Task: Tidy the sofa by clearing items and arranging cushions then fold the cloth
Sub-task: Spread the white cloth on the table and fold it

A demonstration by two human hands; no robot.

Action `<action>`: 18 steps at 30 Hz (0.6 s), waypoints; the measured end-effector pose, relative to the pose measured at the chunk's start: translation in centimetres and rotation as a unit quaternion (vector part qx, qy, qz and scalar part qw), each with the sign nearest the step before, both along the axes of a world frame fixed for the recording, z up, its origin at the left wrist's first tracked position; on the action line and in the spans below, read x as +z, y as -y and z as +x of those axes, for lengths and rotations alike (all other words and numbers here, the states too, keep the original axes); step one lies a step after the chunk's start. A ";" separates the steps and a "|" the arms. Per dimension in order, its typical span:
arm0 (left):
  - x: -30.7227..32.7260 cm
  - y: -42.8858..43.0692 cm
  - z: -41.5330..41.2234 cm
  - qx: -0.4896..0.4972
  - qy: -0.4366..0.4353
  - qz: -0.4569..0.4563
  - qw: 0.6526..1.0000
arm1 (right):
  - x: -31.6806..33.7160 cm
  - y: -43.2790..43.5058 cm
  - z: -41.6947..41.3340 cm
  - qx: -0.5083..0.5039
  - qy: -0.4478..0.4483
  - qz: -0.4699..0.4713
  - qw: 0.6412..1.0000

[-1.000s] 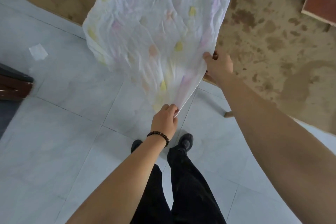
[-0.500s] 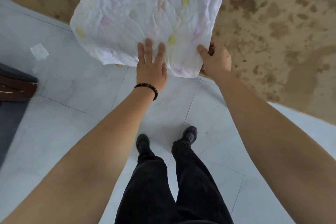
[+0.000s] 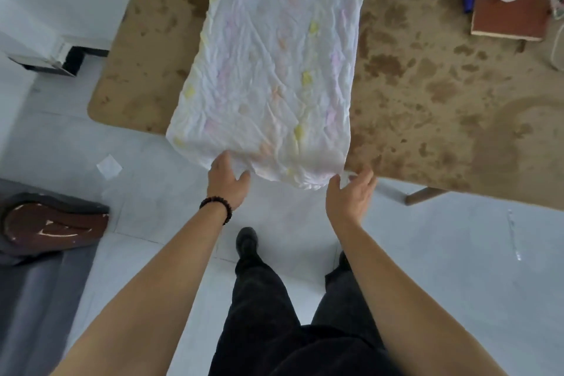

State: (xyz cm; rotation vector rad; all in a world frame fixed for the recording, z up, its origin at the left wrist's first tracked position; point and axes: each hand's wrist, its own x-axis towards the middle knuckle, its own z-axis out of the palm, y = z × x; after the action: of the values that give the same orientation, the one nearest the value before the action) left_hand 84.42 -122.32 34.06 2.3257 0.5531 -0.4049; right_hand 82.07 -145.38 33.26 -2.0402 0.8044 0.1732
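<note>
Left grip point(image 3: 227, 181) and right grip point(image 3: 351, 194) outstretched side by side, backs upward, fingers loosely spread, thumbs apart

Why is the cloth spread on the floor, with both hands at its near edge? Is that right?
No. The head view shows the cloth spread on the table, not the floor. The left hand and right hand are at its near edge.
</note>
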 end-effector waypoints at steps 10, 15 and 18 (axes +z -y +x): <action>-1.6 -11.4 7.8 0.307 -0.023 -0.156 0.939 | -2.8 -3.9 2.9 -0.174 -0.089 0.133 0.972; -3.0 -13.5 4.9 0.093 -0.084 -0.166 0.978 | -2.1 -4.7 0.7 -0.162 -0.050 0.138 0.976; -3.5 -14.9 2.9 0.019 -0.179 -0.193 0.965 | -1.4 -5.4 -1.2 -0.133 -0.086 0.185 0.970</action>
State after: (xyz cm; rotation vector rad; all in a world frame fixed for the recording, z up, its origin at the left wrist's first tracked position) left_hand 87.31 -107.40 30.56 1.8736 0.6247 -0.8467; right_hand 80.90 -140.01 31.89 -1.5648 1.0600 0.3260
